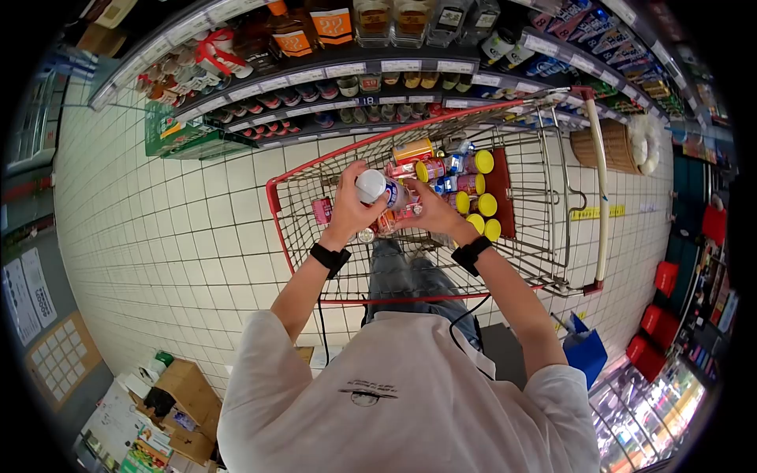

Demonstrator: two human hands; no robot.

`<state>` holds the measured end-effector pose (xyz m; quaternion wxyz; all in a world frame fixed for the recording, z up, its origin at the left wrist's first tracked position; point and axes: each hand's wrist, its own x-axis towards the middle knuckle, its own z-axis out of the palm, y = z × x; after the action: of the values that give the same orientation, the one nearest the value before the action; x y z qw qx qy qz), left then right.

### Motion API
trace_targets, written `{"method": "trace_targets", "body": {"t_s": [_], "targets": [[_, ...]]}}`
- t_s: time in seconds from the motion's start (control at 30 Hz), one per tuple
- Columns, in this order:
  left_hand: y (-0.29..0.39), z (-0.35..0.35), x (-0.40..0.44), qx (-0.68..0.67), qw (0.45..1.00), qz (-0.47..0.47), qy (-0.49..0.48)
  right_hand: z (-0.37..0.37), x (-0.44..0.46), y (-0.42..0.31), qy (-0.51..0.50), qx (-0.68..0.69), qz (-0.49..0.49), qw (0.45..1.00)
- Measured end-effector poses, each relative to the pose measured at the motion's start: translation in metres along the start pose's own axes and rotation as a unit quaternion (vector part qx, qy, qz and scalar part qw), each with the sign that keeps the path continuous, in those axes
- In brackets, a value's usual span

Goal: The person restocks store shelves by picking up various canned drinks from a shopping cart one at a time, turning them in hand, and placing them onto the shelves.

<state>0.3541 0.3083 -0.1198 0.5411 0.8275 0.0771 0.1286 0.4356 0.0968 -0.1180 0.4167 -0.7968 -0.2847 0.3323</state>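
Observation:
A jar with a white lid [371,186] and a blue-and-white label is held over the shopping cart [281,236]. My left hand [348,206] is wrapped round its lidded end. At the other end of the jar, the fingers of my right hand [435,211] curve against its side. Several yellow-lidded jars [471,184] lie on their sides in the cart, just right of my right hand. An orange container [413,150] rests behind them. Near my left wrist is a small pink pack [322,210]. Other items under my hands are partly hidden.
Shelves of bottles [331,27] run along the far side of the cart. A green carton [183,135] stands on the tiled floor at the left. A wicker basket [605,146] is beyond the cart handle [599,197]. Cardboard boxes [189,398] are at lower left.

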Motion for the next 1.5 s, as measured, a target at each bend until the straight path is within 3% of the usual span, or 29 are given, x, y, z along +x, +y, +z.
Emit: {"method": "trace_targets", "body": {"t_s": [0.03,0.1,0.23,0.5,0.67,0.83,0.9,0.93,1.03,1.07,1.23,1.3,1.5], "targets": [[0.015,-0.007,0.002,0.003,1.000,0.002,0.009,-0.003,0.004,-0.008,-0.004,-0.004,-0.009,1.000],[0.047,-0.018,0.006,-0.088,0.996,-0.018,-0.012,-0.014,0.008,-0.037,-0.068,0.122,-0.027,0.990],[0.092,-0.032,0.010,-0.148,0.989,-0.016,0.009,-0.028,0.001,-0.080,-0.107,0.163,-0.002,0.981],[0.170,-0.021,-0.010,-0.202,0.966,-0.037,0.158,-0.063,-0.023,-0.128,-0.126,0.250,-0.077,0.957],[0.231,0.002,-0.043,-0.212,0.958,-0.060,0.184,-0.091,-0.053,-0.133,-0.116,0.296,-0.146,0.937],[0.267,0.041,-0.071,-0.124,0.972,0.014,0.197,-0.118,-0.082,-0.131,-0.129,0.357,-0.146,0.913],[0.293,0.050,-0.077,0.032,0.980,0.097,0.168,-0.124,-0.084,-0.126,-0.195,0.471,-0.115,0.852],[0.306,0.051,-0.079,0.123,0.977,0.109,0.133,-0.128,-0.086,-0.125,-0.214,0.474,-0.108,0.847],[0.322,0.061,-0.083,0.189,0.958,0.158,0.150,-0.138,-0.111,-0.149,-0.225,0.540,-0.094,0.805],[0.322,0.063,-0.086,0.138,0.965,0.145,0.167,-0.140,-0.113,-0.148,-0.252,0.535,-0.108,0.799],[0.337,0.048,-0.114,0.170,0.951,0.170,0.193,-0.132,-0.133,-0.161,-0.280,0.514,-0.126,0.801],[0.345,0.044,-0.133,0.197,0.938,0.186,0.217,-0.130,-0.153,-0.178,-0.242,0.448,-0.149,0.847],[0.362,0.031,-0.187,0.149,0.930,0.226,0.248,-0.114,-0.201,-0.206,-0.241,0.377,-0.189,0.874]]}}
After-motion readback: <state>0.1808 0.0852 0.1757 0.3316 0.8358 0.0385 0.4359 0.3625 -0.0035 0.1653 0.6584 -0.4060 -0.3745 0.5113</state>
